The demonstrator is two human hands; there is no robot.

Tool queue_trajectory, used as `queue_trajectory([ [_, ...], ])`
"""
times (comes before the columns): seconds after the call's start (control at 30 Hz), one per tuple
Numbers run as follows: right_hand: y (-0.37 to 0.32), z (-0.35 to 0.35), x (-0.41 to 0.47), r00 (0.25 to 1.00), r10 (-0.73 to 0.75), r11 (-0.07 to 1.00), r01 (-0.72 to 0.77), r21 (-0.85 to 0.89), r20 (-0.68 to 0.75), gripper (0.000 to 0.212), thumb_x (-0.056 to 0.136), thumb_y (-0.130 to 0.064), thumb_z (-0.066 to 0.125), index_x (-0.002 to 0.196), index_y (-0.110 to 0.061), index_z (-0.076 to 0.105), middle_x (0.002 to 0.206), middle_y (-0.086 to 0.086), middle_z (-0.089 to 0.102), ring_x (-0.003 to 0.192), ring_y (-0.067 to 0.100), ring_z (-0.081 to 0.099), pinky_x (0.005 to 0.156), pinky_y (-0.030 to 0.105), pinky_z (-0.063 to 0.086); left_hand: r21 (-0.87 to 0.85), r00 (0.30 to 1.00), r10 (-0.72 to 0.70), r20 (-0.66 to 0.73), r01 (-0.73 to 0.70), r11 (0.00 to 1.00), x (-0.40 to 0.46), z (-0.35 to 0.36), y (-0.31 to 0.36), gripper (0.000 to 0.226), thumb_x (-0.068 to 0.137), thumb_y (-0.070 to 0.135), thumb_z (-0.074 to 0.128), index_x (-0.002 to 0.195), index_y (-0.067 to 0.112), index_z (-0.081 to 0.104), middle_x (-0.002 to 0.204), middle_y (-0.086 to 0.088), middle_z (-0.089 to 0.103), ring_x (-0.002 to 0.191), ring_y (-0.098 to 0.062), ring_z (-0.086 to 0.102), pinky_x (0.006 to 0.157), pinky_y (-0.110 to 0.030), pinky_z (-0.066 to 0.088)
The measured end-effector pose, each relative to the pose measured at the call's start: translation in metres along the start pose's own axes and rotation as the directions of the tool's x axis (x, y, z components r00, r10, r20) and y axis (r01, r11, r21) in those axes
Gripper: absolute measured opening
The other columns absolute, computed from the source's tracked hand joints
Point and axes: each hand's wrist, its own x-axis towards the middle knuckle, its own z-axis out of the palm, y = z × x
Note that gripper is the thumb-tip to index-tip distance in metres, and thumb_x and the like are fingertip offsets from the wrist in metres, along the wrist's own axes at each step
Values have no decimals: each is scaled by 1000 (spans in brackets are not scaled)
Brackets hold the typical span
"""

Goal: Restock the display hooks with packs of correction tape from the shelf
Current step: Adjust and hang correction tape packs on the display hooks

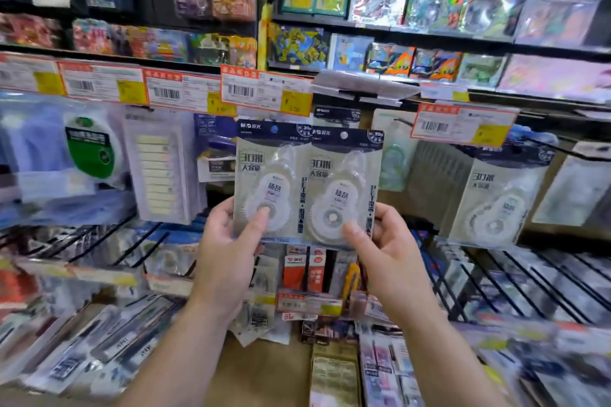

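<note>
Clear-plastic packs, navy headers | left pack (269, 175) in left hand (228, 251) grip | right pack (344, 185) in right hand (386, 254) grip

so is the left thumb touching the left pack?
Touching. Head view: left hand thumb lies flat on the left pack, over its tape wheel.

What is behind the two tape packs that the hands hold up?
Above the left pack and right pack peeks another dark-topped pack on the display. Below them show orange packs. The hook itself is covered.
</note>
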Motion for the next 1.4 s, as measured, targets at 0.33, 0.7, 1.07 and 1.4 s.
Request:
queue_trajectory([
  [0.33, -8, 2, 4, 997, 14, 1000, -14, -6, -71, 17, 95, -33, 62, 110, -37, 59, 91, 14, 69, 87, 28, 68, 85, 46, 54, 4, 1000, -5, -14, 5, 1000, 2, 3, -1, 21, 93, 29, 65, 110, 39, 55, 99, 16, 74, 86, 0, 70, 71, -25, 50],
  [0.7, -2, 1, 13, 999, 18, 999, -16, 45, -45, 21, 96, -29, 61, 117, -29, 58, 82, -6, 73, 81, 9, 69, 79, 31, 54, -35, 1000, -28, -14, 27, 999, 1, -1, -5, 27, 93, 26, 64, 120, 29, 58, 105, 9, 75, 94, -9, 72, 75, -29, 54],
  [1.07, 23, -3, 37, 997, 58, 970, -70, -234, -58, 26, 95, -52, 52, 96, -26, 57, 85, 7, 66, 76, 25, 62, 69, 40, 50, -81, 1000, -21, -16, 20, 997, 2, -4, -7, 28, 91, 24, 63, 119, 25, 56, 104, 9, 75, 89, -5, 71, 69, -25, 51],
  [1.4, 44, -1, 69, 993, 107, 924, -118, -364, -50, 45, 100, -49, 41, 88, -6, 49, 82, 11, 69, 62, 21, 54, 57, 33, 43, -87, 1000, -6, -10, 6, 996, 9, -3, -11, 34, 94, 17, 59, 128, 15, 53, 98, 12, 75, 83, -2, 71, 64, -21, 52],
])
